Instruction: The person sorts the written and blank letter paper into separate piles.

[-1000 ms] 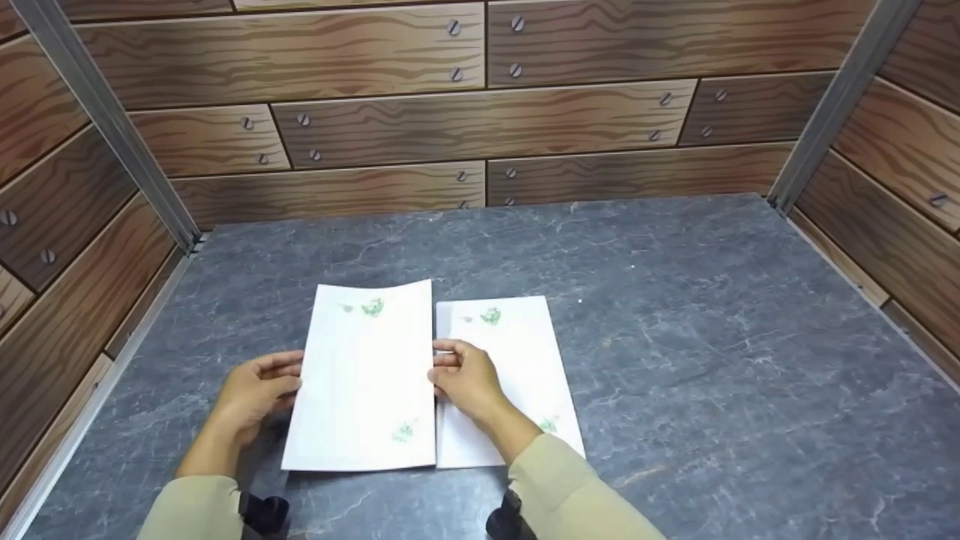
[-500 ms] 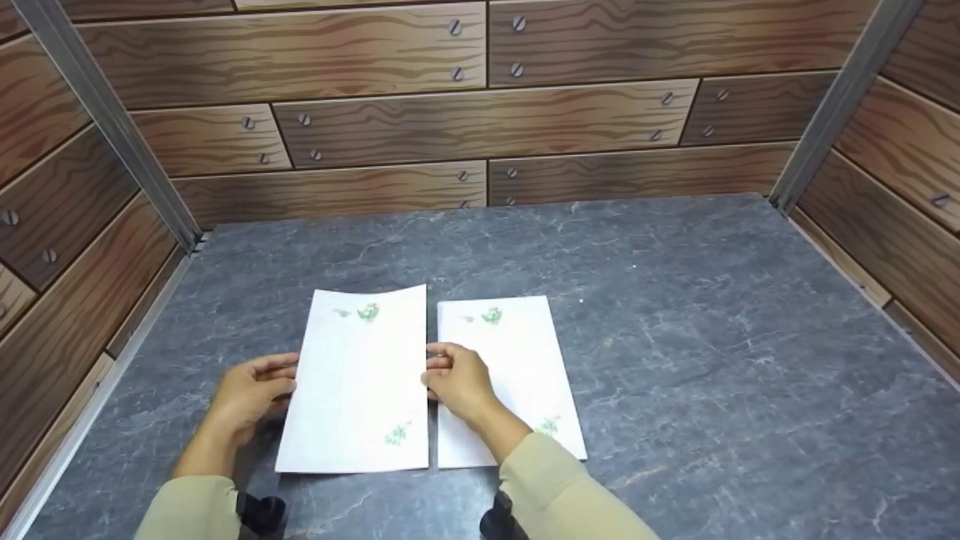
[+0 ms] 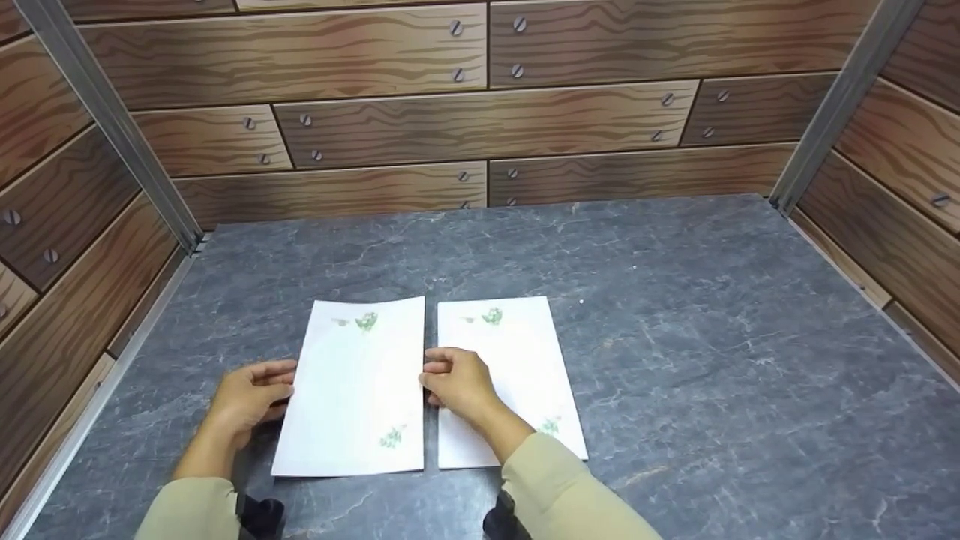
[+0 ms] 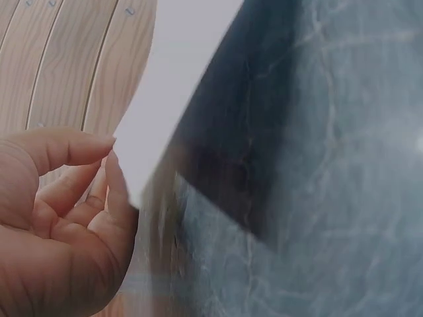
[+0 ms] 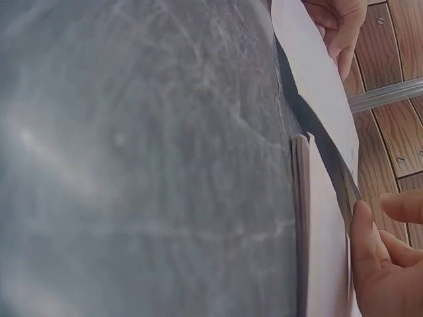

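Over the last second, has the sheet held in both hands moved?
Yes. The held sheet has shifted left and sunk toward the gray tabletop, opening a gap from the unmoved paper stack beside it.

You've got a white sheet (image 3: 352, 390) with small green leafy prints near two corners, and beside it a white stack (image 3: 517, 360) printed the same green. Under them, your worktop (image 3: 675, 337) is dark grey with pale marble veining. The walls (image 3: 480, 97) show brown wood-grain planks; your sleeves (image 3: 562, 487) are beige.
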The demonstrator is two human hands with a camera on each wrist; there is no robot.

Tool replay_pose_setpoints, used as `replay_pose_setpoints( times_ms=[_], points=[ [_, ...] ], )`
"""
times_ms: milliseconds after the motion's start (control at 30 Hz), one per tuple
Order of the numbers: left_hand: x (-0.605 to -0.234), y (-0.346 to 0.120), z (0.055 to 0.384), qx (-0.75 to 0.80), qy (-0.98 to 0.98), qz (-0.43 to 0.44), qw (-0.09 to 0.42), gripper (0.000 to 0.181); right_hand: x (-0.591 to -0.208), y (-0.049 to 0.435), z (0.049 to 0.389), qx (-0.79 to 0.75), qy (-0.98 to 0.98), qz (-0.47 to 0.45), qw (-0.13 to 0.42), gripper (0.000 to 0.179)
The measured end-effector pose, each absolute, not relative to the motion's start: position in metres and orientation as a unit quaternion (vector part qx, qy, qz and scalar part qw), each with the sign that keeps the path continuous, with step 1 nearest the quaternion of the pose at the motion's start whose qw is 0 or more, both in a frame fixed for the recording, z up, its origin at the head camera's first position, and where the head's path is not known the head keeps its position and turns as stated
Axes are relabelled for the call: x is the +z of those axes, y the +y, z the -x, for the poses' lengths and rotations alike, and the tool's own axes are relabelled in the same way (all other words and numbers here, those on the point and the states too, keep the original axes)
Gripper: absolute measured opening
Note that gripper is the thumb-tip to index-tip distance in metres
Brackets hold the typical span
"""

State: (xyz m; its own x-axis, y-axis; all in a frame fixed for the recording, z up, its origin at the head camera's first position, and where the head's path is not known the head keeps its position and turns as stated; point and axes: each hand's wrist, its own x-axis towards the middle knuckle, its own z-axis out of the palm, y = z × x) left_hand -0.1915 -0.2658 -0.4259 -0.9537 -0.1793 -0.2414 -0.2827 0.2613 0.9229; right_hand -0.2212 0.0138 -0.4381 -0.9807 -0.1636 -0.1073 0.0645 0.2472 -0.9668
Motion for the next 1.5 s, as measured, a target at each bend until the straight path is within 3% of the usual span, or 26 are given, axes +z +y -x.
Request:
replay_pose_setpoints(
  times_ms=[933,1133,1500],
  points=[
    [-0.427,-0.27,0.186,0.556,0.812,0.168,0.052,0.041,-0.435,0.018,0.222,-0.607,0.789,0.034,0.096,0.035],
    [-0.424,-0.268,0.187,0.56,0.809,0.168,0.055,0.051,-0.433,0.022,0.223,-0.637,0.763,0.048,0.101,0.041],
    [-0.411,-0.262,0.188,0.574,0.803,0.154,0.049,0.088,-0.427,0.037,0.228,-0.67,0.727,0.113,0.094,0.053]
  ],
)
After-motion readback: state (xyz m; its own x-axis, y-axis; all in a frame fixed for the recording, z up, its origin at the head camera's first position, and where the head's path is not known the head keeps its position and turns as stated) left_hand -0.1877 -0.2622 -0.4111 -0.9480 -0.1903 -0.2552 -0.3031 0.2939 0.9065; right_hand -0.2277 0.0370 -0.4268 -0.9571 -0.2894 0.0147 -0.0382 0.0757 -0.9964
